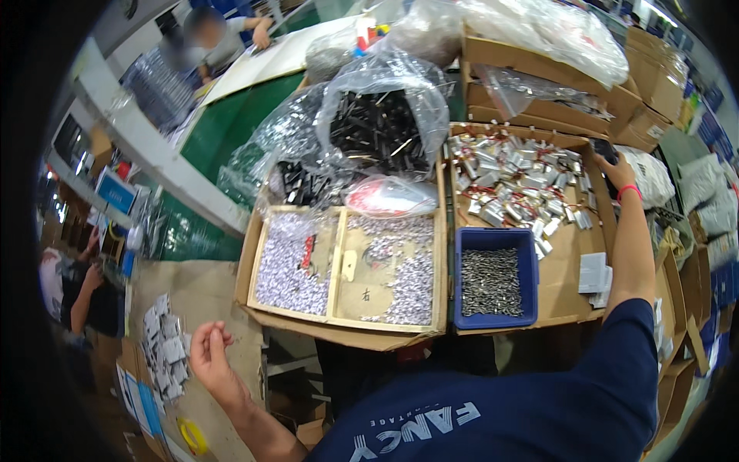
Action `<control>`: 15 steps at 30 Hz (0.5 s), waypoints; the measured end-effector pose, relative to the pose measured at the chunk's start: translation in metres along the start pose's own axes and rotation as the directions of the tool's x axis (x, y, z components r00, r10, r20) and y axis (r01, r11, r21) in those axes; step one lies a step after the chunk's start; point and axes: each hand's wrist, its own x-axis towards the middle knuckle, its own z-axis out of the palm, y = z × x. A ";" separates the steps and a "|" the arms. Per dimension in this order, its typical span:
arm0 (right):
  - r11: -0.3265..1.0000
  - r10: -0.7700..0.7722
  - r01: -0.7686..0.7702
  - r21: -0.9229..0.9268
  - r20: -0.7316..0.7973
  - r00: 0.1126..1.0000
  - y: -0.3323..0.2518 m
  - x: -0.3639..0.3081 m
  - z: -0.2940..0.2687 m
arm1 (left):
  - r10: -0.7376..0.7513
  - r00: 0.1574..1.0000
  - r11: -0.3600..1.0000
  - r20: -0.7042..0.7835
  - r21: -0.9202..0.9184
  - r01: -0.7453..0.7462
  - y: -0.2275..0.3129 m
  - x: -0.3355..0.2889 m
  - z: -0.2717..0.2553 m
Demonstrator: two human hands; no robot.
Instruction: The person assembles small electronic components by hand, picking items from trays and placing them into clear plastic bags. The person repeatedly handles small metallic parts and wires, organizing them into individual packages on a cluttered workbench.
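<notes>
the left hand hangs low at the left, palm turned up, thumb and forefinger pinched together at the tips; whether anything tiny sits between them is too small to tell. just beside it, to its left, a loose heap of small silver-grey flat packs lies on a brown cardboard sheet, near the hand but not touching it. the right hand is stretched far out to the upper right, a pink band on its wrist, its fingers curled over a small dark object at the far right edge of a cardboard box; how tightly it holds is not clear. that box holds a spread of small silver pouch cells with red and black wires, lying just left of the right hand, and nearer the body a blue plastic bin full of thin dark metal pins. between the two hands stands a wooden tray with two compartments, both strewn with tiny pale pieces, well apart from either hand. behind the tray a clear plastic bag of black sticks is slumped on the bench. a small stack of white cards lies beside the right forearm. at the far left another person's arm shows.
</notes>
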 end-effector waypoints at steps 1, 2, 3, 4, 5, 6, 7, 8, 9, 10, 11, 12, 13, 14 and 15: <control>0.999 0.012 -0.013 -0.048 -0.017 1.000 0.000 -0.001 0.002 | 0.019 0.999 0.999 0.030 -0.050 -0.017 0.001 0.000 0.002; 0.997 0.035 -0.035 -0.072 -0.003 0.999 -0.001 -0.001 0.004 | 0.007 0.999 0.999 0.039 -0.051 -0.005 0.003 0.001 0.005; 0.998 0.029 -0.029 -0.054 0.005 1.000 -0.001 -0.002 0.007 | -0.015 1.000 1.000 0.025 -0.024 0.016 0.005 0.001 0.008; 0.998 0.036 -0.036 -0.051 0.000 0.999 -0.002 -0.002 0.008 | -0.020 0.999 0.999 0.030 -0.029 0.021 0.007 0.001 0.012; 0.998 0.046 -0.046 -0.048 -0.008 0.999 -0.002 -0.002 0.009 | -0.028 0.999 0.998 0.042 -0.051 0.030 0.008 0.002 0.015; 0.995 0.069 -0.071 -0.062 -0.038 0.997 -0.003 -0.002 0.009 | -0.025 0.999 0.999 0.041 -0.039 0.026 0.009 0.002 0.018; 0.996 0.067 -0.068 -0.058 -0.015 0.998 -0.003 -0.001 0.009 | -0.025 0.999 0.999 0.045 -0.044 0.027 0.009 0.001 0.020; 0.994 0.077 -0.078 -0.070 -0.015 0.997 -0.004 0.001 0.008 | -0.023 0.998 0.998 0.053 -0.059 0.027 0.009 0.001 0.020; 0.993 0.088 -0.088 -0.081 -0.015 0.996 -0.004 0.002 0.008 | -0.036 0.998 0.998 0.044 -0.047 0.038 0.008 0.001 0.021; 0.990 0.096 -0.097 -0.100 -0.011 0.995 -0.005 0.002 0.006 | -0.048 0.998 0.998 0.039 -0.044 0.049 0.007 0.001 0.020; 0.993 0.073 -0.073 -0.090 -0.005 0.997 -0.005 0.002 0.005 | -0.043 0.998 0.997 0.043 -0.061 0.045 0.005 0.000 0.019; 0.994 0.063 -0.062 -0.090 0.005 0.998 -0.006 0.000 0.003 | -0.061 0.998 0.997 0.030 -0.040 0.062 0.003 0.000 0.019; 0.993 0.072 -0.071 -0.097 0.003 0.997 -0.007 -0.003 0.000 | -0.061 0.998 0.997 0.033 -0.040 0.062 0.001 0.001 0.018; 0.993 0.056 -0.056 -0.104 -0.011 0.998 -0.011 -0.007 -0.001 | -0.057 0.997 0.997 0.049 -0.053 0.060 -0.001 0.001 0.018; 0.996 0.019 -0.021 -0.085 -0.021 1.000 -0.016 -0.013 -0.005 | -0.073 0.997 0.997 0.036 -0.037 0.074 -0.003 0.002 0.019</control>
